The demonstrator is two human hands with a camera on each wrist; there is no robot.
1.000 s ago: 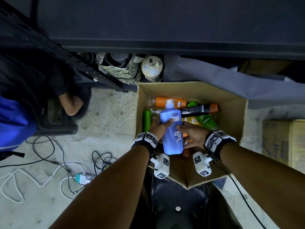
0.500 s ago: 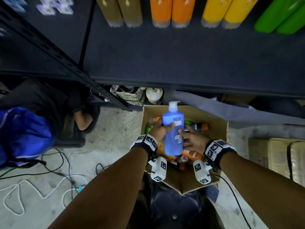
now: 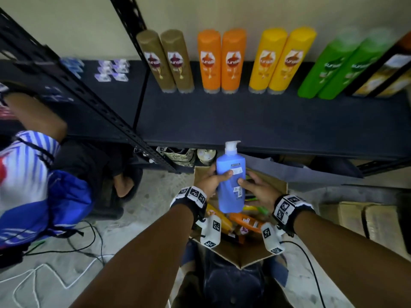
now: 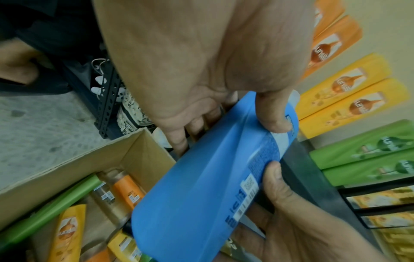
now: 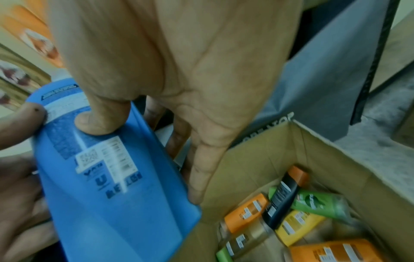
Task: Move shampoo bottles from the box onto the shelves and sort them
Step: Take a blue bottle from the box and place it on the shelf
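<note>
- The left hand (image 3: 210, 181) and the right hand (image 3: 258, 188) both gripped the blue pump bottle (image 3: 231, 185), thumbs pressed on its back label and fingers curled round the far side; it was held upright above the open cardboard box (image 3: 278, 185), just below the shelf's front edge.
- The bottle was smooth, glossy plastic with a flattened oval body and rounded shoulders. I judged it could slide through the grip if either hand let go early, since it looked full and heavy.
- Its white pump head (image 3: 231, 147) stood tall and narrow, close to the shelf (image 3: 244, 121) lip. Lifted straight up, it could catch there and tip the bottle back into the box.
- In the box lay loose orange, green, yellow and black bottles (image 5: 289, 209), slick and crossed over one another; a dropped bottle would likely scatter them.
- Farther off, on the dark matte shelf, slim bottles stood in colour pairs: brown (image 3: 164, 61), orange (image 3: 220, 58), yellow (image 3: 280, 58), green (image 3: 340, 63). These were narrow-footed and close together, so I judged a careless set-down could topple them in a row.
</note>
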